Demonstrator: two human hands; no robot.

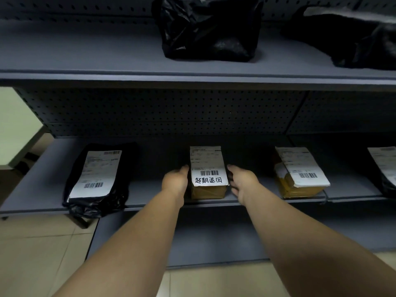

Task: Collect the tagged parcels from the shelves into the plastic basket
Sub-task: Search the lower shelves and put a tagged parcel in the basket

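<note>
A brown cardboard parcel (207, 170) lies on the lower grey shelf (147, 190). Its white shipping label carries a barcode and a handwritten tag in black characters. My left hand (175, 181) lies against the parcel's left side, thumb up by the label's edge; its fingers are hidden behind the hand. My right hand (243, 181) sits just right of the parcel with relaxed fingers and a narrow dark gap to the box. Neither hand holds anything else. No plastic basket is in view.
On the same shelf lie a black bag parcel (95, 179) at left, a brown box (300, 175) at right, and a partly cut-off parcel (385, 168) at far right, all with plain printed labels. Two black bags (205, 28) (353, 39) rest on the upper shelf (85, 52). Tiled floor below.
</note>
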